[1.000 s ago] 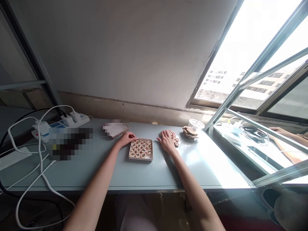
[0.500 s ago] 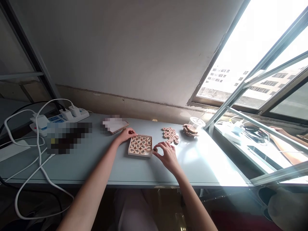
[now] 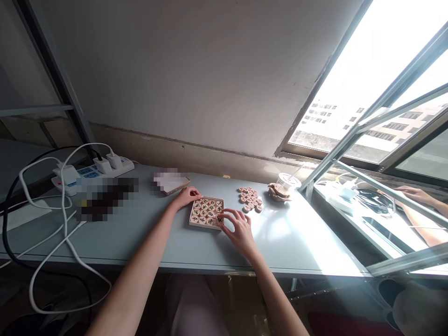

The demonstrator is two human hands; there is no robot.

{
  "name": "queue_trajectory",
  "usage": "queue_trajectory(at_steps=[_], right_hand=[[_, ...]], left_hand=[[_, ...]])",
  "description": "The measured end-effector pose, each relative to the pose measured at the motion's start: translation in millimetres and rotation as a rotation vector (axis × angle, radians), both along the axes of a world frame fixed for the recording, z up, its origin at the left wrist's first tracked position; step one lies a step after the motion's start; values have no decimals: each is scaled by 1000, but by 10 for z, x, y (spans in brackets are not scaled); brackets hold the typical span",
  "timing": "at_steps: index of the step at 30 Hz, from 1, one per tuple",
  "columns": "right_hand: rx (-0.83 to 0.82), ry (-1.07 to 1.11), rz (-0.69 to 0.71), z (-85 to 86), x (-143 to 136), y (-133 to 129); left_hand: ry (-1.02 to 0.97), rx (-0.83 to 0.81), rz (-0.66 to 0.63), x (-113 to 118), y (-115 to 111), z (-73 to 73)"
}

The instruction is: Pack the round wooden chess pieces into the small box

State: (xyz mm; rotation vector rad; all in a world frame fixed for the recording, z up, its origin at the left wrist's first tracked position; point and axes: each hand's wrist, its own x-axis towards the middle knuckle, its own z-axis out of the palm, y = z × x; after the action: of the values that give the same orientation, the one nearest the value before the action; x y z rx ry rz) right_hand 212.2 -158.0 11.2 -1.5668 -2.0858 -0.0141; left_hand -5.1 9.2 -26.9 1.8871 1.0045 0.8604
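A shallow box [image 3: 206, 226] on the desk holds rows of round Chinese chess pieces [image 3: 203, 213] with dark characters facing up. At its far left corner, my left hand [image 3: 186, 197] grips the rim with curled fingers. My right hand [image 3: 241, 231] pinches one black-marked Chinese chess piece [image 3: 220, 219] between thumb and fingers, over the box's near right corner. Whether that piece touches the box floor is hidden by the fingers. Beyond my right hand, a group of red-marked Chinese chess pieces [image 3: 249, 199] lies loose on the desk.
Behind the box lies an open lid [image 3: 175, 183], partly pixelated. A lidded plastic cup [image 3: 288, 181] stands by a crumpled brown item [image 3: 278, 192] at right. Left are a power strip [image 3: 91, 174], looping white cables [image 3: 65, 219] and a blurred dark object. Another person's hand [image 3: 415, 193] shows beyond the metal frame.
My right hand has moved left with the pinched chess piece, from outside the box's right edge to over its near right corner. My left hand stays at the far left corner.
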Motion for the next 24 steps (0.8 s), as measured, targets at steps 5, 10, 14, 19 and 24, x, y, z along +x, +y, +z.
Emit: queue_trajectory(at_steps=[5,10,14,19,24], right_hand=[[48,-17,-10,-4,-5,-22],[44,-13,0,16,-78,-22],[74,-92,-8,53,-81,-36],[120,-167,80,-19,-21,-67],[103,-169,73,-28,-4,-101]], left_hand=[[4,11,5,9,26,-20],[0,11,2,9,17,-12],[-5,10,-2,5,-1,2],[1,-7,3,0,-1,-2],[5,3,7,0,3,-8]])
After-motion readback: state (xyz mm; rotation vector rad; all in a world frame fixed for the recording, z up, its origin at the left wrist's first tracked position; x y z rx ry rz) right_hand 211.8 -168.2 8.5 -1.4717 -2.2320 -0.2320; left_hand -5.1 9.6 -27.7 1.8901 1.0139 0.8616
